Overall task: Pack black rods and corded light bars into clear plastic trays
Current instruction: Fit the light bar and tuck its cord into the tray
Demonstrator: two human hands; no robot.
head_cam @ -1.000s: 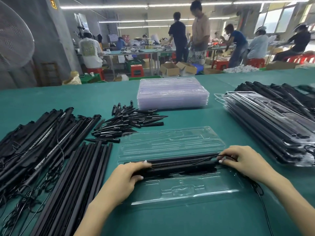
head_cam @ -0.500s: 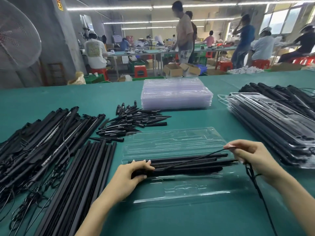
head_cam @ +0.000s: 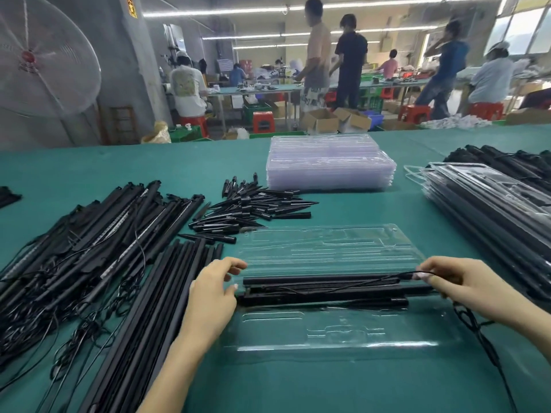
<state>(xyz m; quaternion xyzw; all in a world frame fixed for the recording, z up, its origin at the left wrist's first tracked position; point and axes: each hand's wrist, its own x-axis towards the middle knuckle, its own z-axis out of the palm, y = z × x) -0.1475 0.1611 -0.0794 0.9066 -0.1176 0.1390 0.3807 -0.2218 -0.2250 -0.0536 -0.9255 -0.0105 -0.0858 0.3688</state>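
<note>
Glossy clear moulded plastic tray (head_cam: 334, 332) lies open on green felt surface (head_cam: 179, 165) before you. Matte black rods and corded light bar (head_cam: 322, 290) sit lengthwise across its middle. Your left hand (head_cam: 213, 293): fingers loosely curled at bundle's left end, thumb touching tray edge; grasp unclear. Your right hand (head_cam: 459, 283): fingers pinching thin black cord (head_cam: 387, 278), which trails off frame bottom right. Left bundle end hidden behind hand.
</note>
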